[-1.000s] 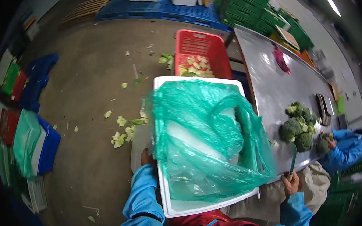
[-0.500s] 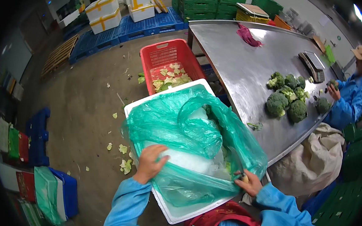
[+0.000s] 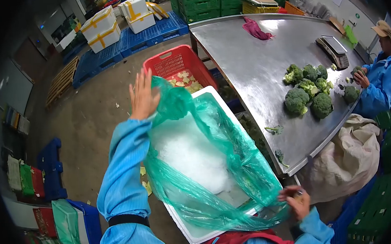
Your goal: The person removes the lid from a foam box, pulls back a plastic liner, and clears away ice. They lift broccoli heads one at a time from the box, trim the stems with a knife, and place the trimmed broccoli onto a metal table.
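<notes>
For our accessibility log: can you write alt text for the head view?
The left hand lifts the far edge of a green plastic bag lining a white foam box of ice, while the right hand grips its near edge. Broccoli sits on a steel table.

Bright blue long sleeves, black band on the left, red apron.
</notes>
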